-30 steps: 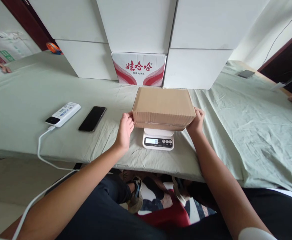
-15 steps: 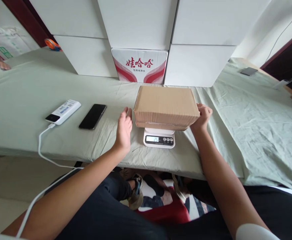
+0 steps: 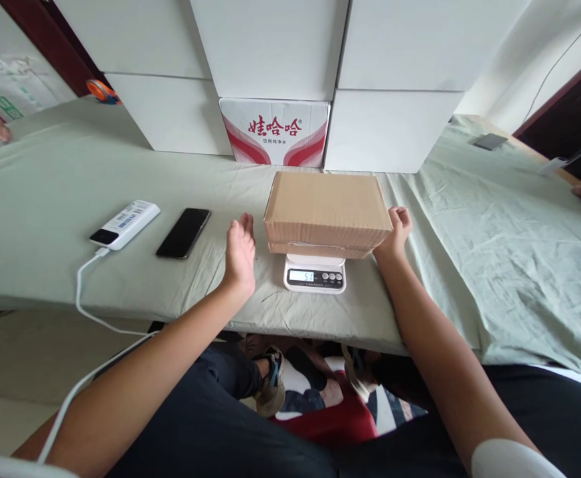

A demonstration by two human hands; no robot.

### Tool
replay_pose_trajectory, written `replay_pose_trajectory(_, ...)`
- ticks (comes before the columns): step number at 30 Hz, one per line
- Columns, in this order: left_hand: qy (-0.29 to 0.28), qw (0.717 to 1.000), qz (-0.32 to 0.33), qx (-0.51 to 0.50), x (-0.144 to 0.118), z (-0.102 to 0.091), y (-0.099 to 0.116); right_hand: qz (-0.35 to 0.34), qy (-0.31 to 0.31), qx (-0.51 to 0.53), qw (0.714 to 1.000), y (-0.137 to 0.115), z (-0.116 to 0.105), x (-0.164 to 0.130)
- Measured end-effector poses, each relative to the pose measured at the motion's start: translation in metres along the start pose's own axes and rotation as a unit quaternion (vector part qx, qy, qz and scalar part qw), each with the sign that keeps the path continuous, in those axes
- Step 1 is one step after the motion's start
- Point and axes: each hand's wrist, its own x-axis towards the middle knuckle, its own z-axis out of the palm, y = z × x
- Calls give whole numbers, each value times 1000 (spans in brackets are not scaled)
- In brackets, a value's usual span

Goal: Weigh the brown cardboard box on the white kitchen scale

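Hands flank the cardboard box (image 3: pixel 327 211) resting on the scale (image 3: pixel 315 274): left hand (image 3: pixel 240 255) open, just clear of its left end; right hand (image 3: pixel 394 234) curled against the right end. Its long axis runs left-right on the surface (image 3: pixel 71 265).

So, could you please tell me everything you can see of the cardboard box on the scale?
The cardboard box is plain brown corrugated card, rectangular, shut and unprinted. It lies flat and level on the small white scale, overhanging it on both sides, in front of a red-and-white carton. The right hand touches its right end; the left hand is open beside its left end, apart from it. The display reads 51.
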Motion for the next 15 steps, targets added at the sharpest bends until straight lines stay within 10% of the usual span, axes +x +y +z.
replay_pose_trajectory(15, -23, 999, -22, -3, -4, 7, 0, 34, 10, 23, 999, 1, 1, 0)
